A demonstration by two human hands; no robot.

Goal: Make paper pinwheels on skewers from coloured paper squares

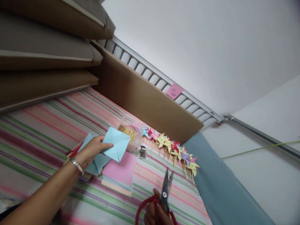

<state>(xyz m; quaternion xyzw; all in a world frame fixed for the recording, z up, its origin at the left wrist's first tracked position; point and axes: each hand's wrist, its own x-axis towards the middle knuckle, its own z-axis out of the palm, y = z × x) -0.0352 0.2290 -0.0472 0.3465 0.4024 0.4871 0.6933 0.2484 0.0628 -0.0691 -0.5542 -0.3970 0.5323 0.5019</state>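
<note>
My left hand [92, 149] pinches a light blue paper square [116, 143] between thumb and fingers. Cuts run inward from the square's corners, and a small dot marks its middle. Below it lie a stack of pink and other coloured paper sheets [120, 168] and more blue paper [99, 164]. Lower down, my right hand [156, 212] is closed around the red handles of a pair of scissors [166, 190], whose blades point up and stand slightly apart. The scissors are away from the paper square.
Finished paper pinwheels on sticks [174, 147] lie in a row at the right. A clear plastic box [132, 134] holds wooden sticks, with a small dark packet [142, 152] beside it. A brown board [145, 100] stands before a radiator [150, 75]. Folded bedding-like stacks [47, 56] rise at the left.
</note>
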